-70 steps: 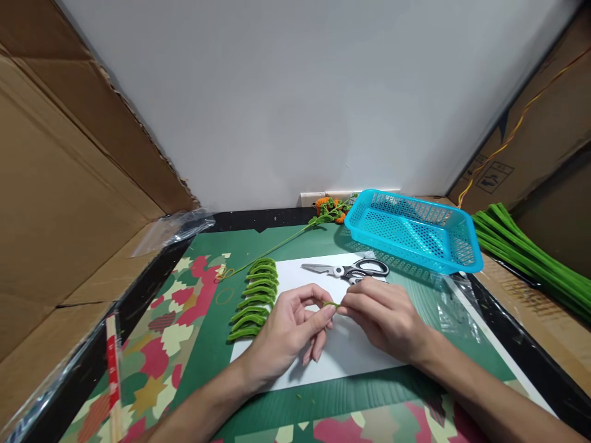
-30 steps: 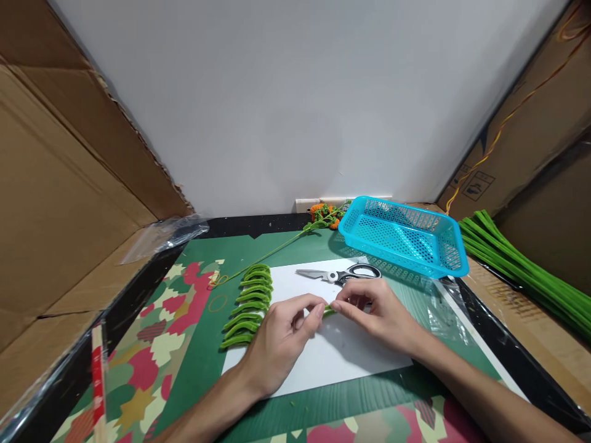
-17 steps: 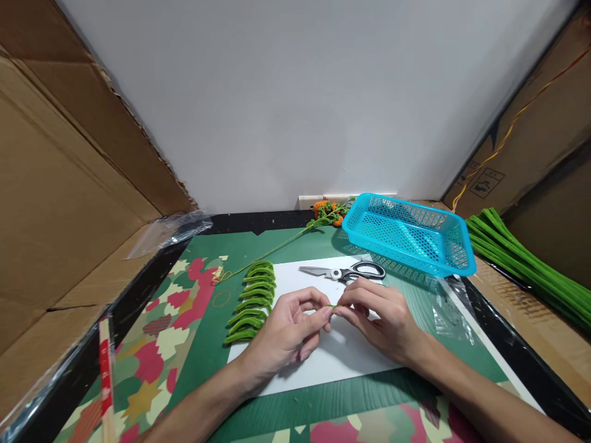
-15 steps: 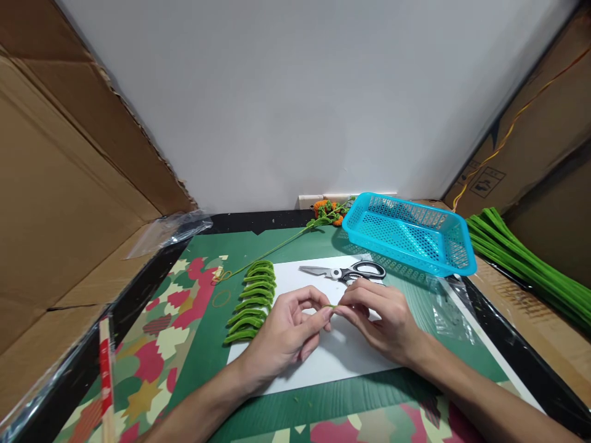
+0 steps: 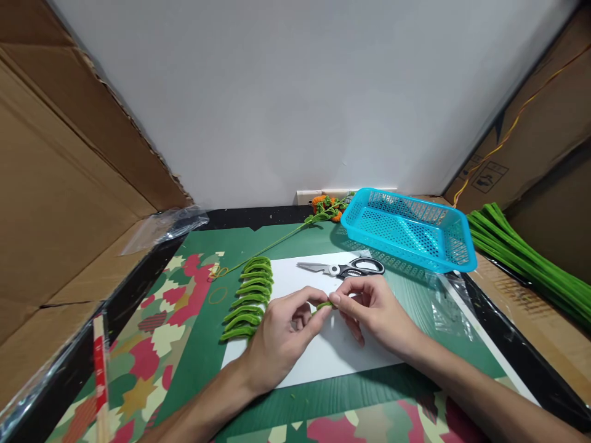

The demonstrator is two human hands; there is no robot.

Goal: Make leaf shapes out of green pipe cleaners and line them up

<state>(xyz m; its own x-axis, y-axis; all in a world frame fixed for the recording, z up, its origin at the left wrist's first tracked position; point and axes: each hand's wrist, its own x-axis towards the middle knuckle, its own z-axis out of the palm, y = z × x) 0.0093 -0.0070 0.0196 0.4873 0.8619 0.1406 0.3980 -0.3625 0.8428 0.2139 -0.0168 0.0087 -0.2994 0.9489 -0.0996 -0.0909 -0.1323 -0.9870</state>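
Observation:
Over the white sheet (image 5: 318, 364), my left hand (image 5: 289, 329) pinches a short piece of green pipe cleaner (image 5: 324, 305) between thumb and forefinger. My right hand (image 5: 372, 311) grips the other end of the same piece, its thumb and fingertips meeting my left fingertips. Most of the piece is hidden by the fingers. Left of my left hand, several curved green pipe-cleaner leaves (image 5: 252, 299) lie in a column along the sheet's left edge. Scissors with black and grey handles (image 5: 344, 269) rest just beyond my hands, blades pointing left.
A blue perforated basket (image 5: 409, 237) stands at the back right, beside an orange flower (image 5: 323, 203) on a long green stem. Green pipe cleaners (image 5: 530, 258) are bundled at far right. A rubber band (image 5: 218, 295) lies left of the leaves. Cardboard walls (image 5: 60, 203) flank the table.
My right hand has turned, with its thumb now on top at the pinch. More of the green piece shows between my fingertips. The view has shifted slightly.

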